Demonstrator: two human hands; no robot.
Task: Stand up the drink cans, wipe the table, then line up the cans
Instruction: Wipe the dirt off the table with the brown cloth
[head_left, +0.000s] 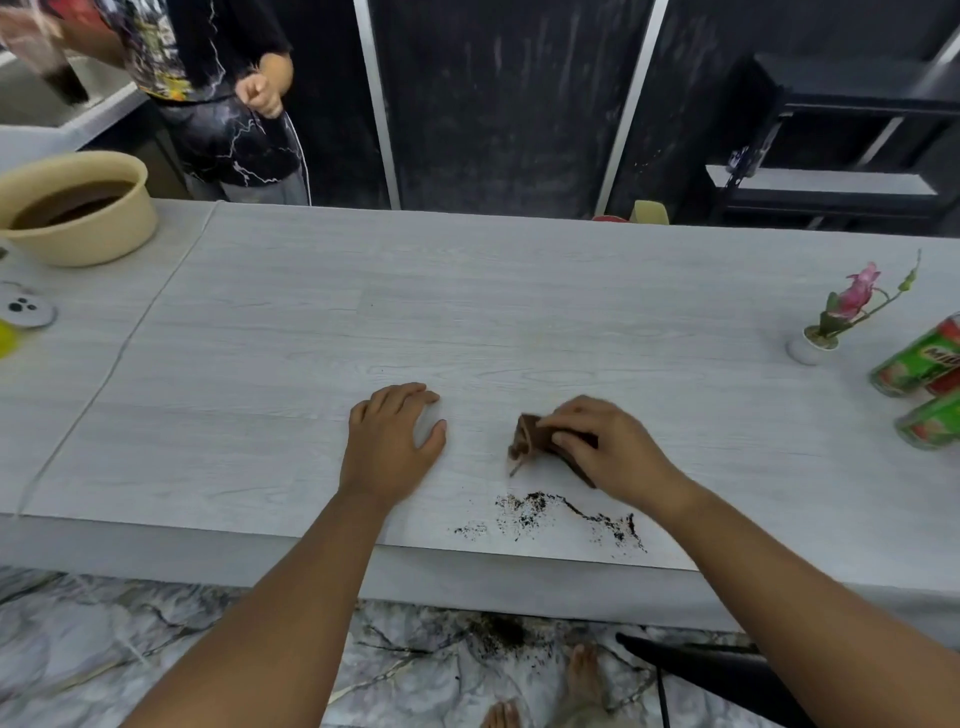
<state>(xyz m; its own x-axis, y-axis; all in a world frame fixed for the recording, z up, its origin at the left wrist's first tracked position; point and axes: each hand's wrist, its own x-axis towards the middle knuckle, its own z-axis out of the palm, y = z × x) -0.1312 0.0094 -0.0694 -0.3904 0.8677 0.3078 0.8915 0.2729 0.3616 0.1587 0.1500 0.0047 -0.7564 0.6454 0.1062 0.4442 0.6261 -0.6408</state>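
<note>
Right hand (608, 447), fingers curled, pinches a brown cloth (530, 434) against the desk (467, 291). Left hand (389, 441) lies flat and empty beside it. Dirt (540, 506) lies just nearer the body than the cloth, strung along the near edge; the right hand is closer. Cans (919, 364) sit well apart to the right, past a flowerpot (810, 345); nothing blocks the wipe.

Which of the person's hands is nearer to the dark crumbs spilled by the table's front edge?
Right. The right hand, holding a brown cloth, is just behind the crumbs; the left hand rests flat on the table farther to their left.
</note>
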